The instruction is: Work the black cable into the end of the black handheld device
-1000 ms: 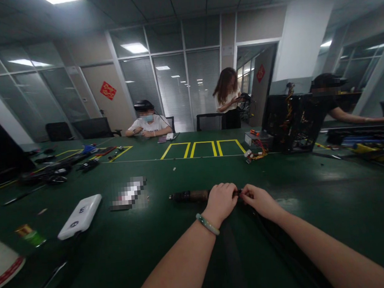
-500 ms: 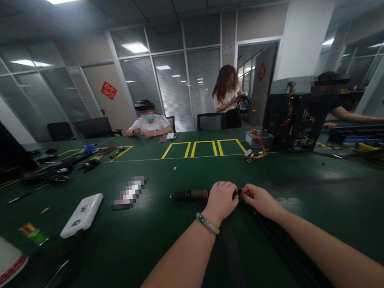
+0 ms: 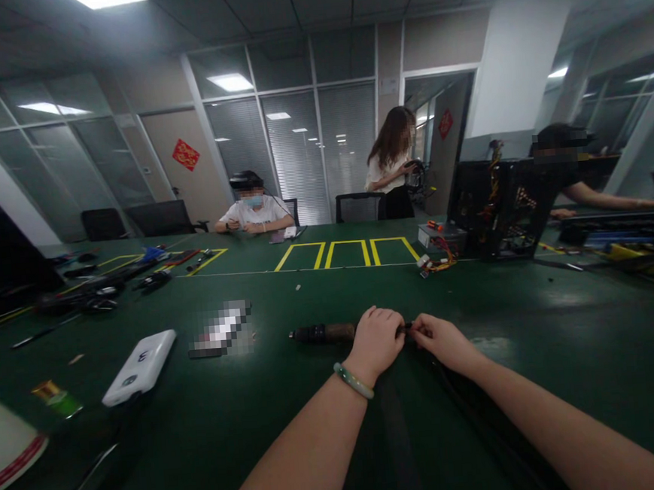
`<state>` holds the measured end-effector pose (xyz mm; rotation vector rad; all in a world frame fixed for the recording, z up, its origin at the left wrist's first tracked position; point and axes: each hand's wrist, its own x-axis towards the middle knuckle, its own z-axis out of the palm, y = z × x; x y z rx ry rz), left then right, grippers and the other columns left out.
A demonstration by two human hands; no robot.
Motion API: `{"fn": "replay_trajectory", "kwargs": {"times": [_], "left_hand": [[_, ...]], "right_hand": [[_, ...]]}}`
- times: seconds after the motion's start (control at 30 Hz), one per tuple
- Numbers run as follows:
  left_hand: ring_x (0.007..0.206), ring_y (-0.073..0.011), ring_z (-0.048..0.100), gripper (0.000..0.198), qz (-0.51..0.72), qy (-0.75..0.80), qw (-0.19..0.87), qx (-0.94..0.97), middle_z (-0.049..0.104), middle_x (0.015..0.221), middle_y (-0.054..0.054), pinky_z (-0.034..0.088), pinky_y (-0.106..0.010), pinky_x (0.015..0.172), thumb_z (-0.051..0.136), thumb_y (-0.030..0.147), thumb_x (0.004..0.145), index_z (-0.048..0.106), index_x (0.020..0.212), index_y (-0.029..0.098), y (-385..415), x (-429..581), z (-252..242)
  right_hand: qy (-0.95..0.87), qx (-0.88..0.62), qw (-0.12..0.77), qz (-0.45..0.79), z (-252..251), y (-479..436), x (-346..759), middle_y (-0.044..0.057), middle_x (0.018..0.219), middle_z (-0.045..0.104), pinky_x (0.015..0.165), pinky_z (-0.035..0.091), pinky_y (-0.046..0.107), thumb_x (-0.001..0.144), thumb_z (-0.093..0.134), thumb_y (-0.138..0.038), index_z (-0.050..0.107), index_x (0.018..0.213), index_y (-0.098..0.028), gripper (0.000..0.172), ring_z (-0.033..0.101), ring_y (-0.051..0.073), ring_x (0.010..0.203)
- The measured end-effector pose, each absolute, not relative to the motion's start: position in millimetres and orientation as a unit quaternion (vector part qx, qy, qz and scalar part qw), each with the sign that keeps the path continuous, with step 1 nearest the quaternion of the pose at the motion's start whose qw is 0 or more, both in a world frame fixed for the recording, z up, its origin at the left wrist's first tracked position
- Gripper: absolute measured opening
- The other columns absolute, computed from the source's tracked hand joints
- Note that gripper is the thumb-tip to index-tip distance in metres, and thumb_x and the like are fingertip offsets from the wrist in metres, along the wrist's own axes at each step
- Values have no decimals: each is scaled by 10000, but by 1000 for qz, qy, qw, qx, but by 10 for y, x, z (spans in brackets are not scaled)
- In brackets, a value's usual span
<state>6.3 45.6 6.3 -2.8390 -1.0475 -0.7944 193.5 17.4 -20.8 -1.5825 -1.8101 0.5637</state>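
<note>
A dark electric screwdriver [image 3: 326, 333] with a brownish body lies sideways on the green table, its narrow tip pointing left. My left hand [image 3: 378, 337], with a bangle on the wrist, is wrapped over its rear part. At the tool's right end, my right hand [image 3: 439, 340] pinches the black cable [image 3: 451, 386] between thumb and fingers. That cable runs from there toward me, partly under the right forearm. The joint between cable and tool is mostly hidden by my fingers.
On the left are a white power bank [image 3: 139, 367], a small green bottle [image 3: 57, 399], a paper cup [image 3: 6, 444] and a blurred-out phone [image 3: 220, 330]. An open computer case [image 3: 491, 209] stands far right beside a power supply [image 3: 439, 234]. Several people are across the table.
My hands and the electric screwdriver stay practically in place. Across the table, the standing person has turned and shifted slightly to the right.
</note>
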Motion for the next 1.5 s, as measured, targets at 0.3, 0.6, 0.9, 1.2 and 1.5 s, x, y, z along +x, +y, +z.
{"fn": "replay_trajectory", "kwargs": {"times": [0.3,0.6,0.9,1.2,1.5], "left_hand": [[917,-179,551,71,-241,-326,5,-914,609,957,-9,421,-320,821,546,238,871,576,932,218,461,49,47],[909,-183,548,87,-249,-330,-8,-910,610,950,-10,414,-323,798,538,265,873,576,936,219,467,49,27],[925,-179,550,88,-246,-337,-5,-909,620,960,-5,417,-320,816,544,257,875,596,936,221,471,65,20],[948,-173,553,111,-252,-322,-9,-912,628,1014,13,411,-321,822,533,265,896,632,946,251,501,53,-3],[938,-178,558,135,-251,-333,-14,-909,626,991,-4,423,-319,821,547,266,881,607,999,237,477,44,39]], "right_hand": [[-699,-602,324,213,-234,176,1956,-18,690,668,594,421,255,833,520,-275,585,822,-215,89,614,156,633],[-698,-605,316,216,-222,178,1954,-20,685,666,599,425,259,842,520,-280,578,822,-217,87,617,159,634],[-700,-603,314,218,-226,178,1957,-18,685,657,580,419,244,850,507,-289,567,830,-208,103,613,150,632],[-699,-607,305,224,-205,171,1948,-15,693,660,589,421,245,856,505,-292,573,840,-210,107,618,154,643],[-700,-607,304,219,-186,156,1936,-19,685,657,585,413,245,854,507,-288,569,842,-209,101,615,152,638]]}}
